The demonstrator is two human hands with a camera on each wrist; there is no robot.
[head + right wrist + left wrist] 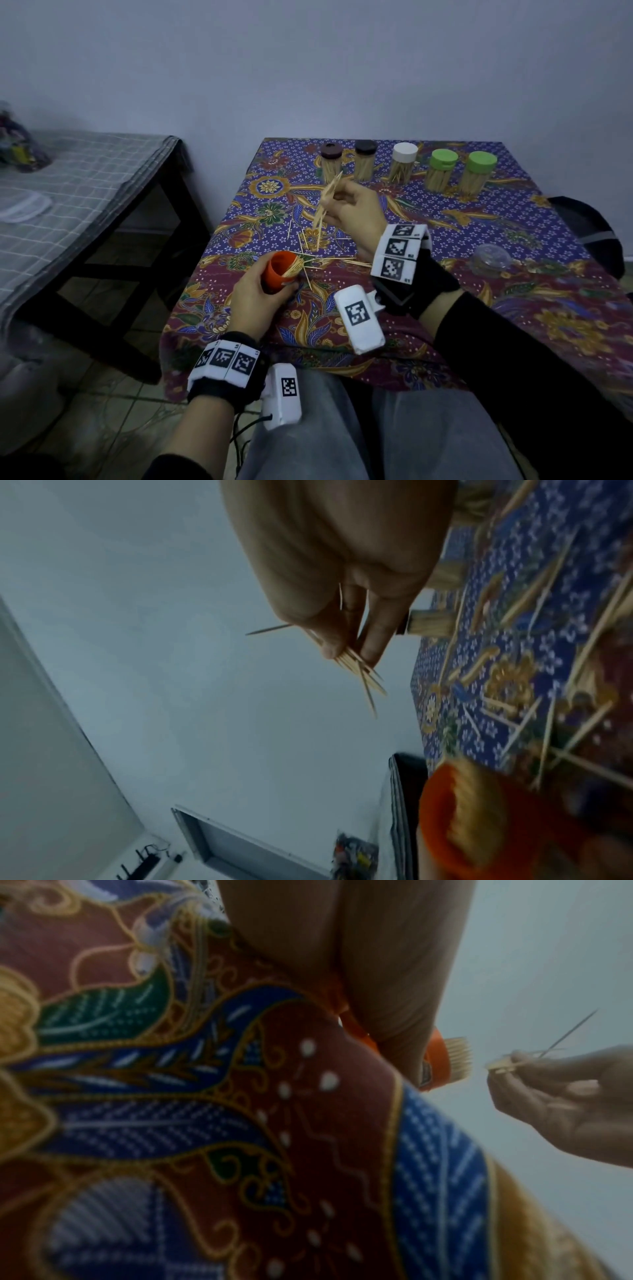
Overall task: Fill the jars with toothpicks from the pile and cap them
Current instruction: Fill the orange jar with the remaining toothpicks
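Observation:
My left hand (260,294) grips an orange jar (279,270), tilted toward the right, with toothpicks sticking out of its mouth (459,1056). The same jar shows blurred and orange (479,818) in the right wrist view. My right hand (352,209) is raised above the table and pinches a small bunch of toothpicks (327,202) between thumb and fingers (356,666). Loose toothpicks (322,250) lie scattered on the patterned tablecloth (479,301) between the two hands.
Several capped jars full of toothpicks stand along the far edge: two brown-capped (331,162), one white-capped (404,162), two green-capped (476,176). A clear lid or dish (491,260) lies at the right. A bench with grey checked cloth (85,192) stands to the left.

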